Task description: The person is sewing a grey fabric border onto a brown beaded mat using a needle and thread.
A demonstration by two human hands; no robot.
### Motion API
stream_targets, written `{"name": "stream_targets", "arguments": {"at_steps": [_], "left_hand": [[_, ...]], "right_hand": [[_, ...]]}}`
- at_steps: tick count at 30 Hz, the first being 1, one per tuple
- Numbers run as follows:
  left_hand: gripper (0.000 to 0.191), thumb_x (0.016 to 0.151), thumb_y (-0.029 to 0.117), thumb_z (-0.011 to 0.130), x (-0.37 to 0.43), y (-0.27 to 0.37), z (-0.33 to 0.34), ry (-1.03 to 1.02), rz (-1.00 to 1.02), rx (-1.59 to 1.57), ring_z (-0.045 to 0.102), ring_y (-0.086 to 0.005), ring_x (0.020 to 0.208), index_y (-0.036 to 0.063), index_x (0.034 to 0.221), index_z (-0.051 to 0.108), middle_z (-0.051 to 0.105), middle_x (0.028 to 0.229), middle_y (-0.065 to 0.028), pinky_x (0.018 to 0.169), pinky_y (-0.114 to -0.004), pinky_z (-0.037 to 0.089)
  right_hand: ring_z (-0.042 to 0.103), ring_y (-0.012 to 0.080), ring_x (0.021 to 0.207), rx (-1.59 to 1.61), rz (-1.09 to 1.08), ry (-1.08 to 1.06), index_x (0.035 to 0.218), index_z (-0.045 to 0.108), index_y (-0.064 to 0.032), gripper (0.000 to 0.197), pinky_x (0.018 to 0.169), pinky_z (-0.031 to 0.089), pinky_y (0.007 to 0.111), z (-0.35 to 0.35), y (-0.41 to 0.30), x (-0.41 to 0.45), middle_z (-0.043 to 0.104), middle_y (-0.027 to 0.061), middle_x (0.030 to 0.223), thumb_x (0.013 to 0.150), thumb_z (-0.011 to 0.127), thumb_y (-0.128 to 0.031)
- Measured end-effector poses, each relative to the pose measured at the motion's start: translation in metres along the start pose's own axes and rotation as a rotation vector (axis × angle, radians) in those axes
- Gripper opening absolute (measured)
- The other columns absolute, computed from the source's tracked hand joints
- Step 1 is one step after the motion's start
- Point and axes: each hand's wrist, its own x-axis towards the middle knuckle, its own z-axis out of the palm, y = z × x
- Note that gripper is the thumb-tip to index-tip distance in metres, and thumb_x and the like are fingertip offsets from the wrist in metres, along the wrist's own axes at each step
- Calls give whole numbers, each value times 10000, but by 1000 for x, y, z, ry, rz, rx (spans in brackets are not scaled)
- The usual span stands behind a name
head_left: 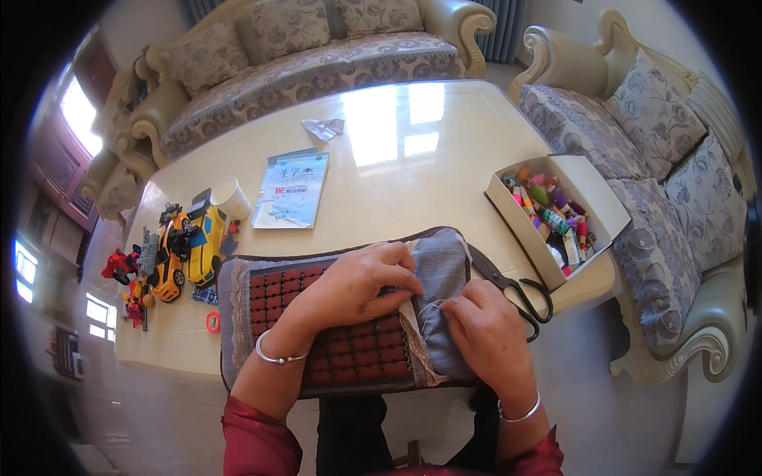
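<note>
A grey fabric pillow [442, 262] with a panel of reddish-brown beads [357, 351] lies at the table's near edge, partly over my lap. Lace trim [240, 321] runs down both sides of the panel. My left hand [372, 285] reaches across the beads and pinches the right-hand lace trim [417, 342] where it meets the grey cloth. Between the thumb and finger of my right hand [485, 327] is white thread [430, 309], loosely looped above the cloth. Whether a needle is there too is hidden. Dark-handled scissors [524, 294] lie just beyond my right hand, blades partly against the pillow.
An open box [530, 244] of coloured thread spools stands at the table's right. Toy cars [205, 250] and robot figures [134, 297] crowd the left, near a paper cup [231, 198]. A notebook [292, 190] bearing writing and a crumpled wrapper [324, 128] lie farther back. Sofas [309, 65] flank the table [452, 184].
</note>
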Motion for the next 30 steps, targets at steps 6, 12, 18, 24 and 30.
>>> {"name": "stream_targets", "arguments": {"at_steps": [6, 12, 18, 24, 30], "left_hand": [[164, 827, 37, 760, 1, 3, -1, 7, -5, 16, 646, -301, 992, 72, 987, 764, 658, 1023, -101, 865, -383, 531], [138, 848, 78, 749, 1, 1, 0, 7, 2, 19, 642, -308, 998, 76, 985, 763, 650, 1034, -102, 862, -393, 529], [124, 865, 110, 734, 0, 1, 0, 10, 3, 22, 638, -311, 989, 78, 982, 756, 641, 1028, -99, 846, -402, 526], [131, 866, 111, 727, 1, 3, -1, 15, -10, -3, 634, -322, 976, 72, 991, 723, 634, 1012, -108, 836, -408, 523], [161, 868, 116, 721, 2, 3, -1, 21, -17, -8, 628, -336, 971, 69, 1018, 685, 629, 1003, -123, 841, -411, 519]], "right_hand": [[609, 325, 853, 67, 14, 28, 909, 673, -28, 78, 736, 508, 436, 3, 4, 1, 574, 121, 872, 842, 713, -38], [618, 335, 851, 94, 36, 16, 913, 675, -36, 85, 746, 510, 439, -1, 4, 1, 586, 122, 869, 842, 722, -30], [619, 335, 857, 105, 37, 13, 910, 668, -35, 89, 756, 510, 434, -4, 4, 1, 586, 121, 871, 842, 724, -19], [622, 332, 862, 113, 53, 1, 911, 664, -36, 96, 758, 511, 428, -8, 3, 1, 587, 120, 875, 842, 728, -19], [624, 327, 858, 116, 55, -2, 913, 662, -40, 99, 752, 511, 422, -11, 3, 1, 589, 115, 871, 843, 730, -21]]}}
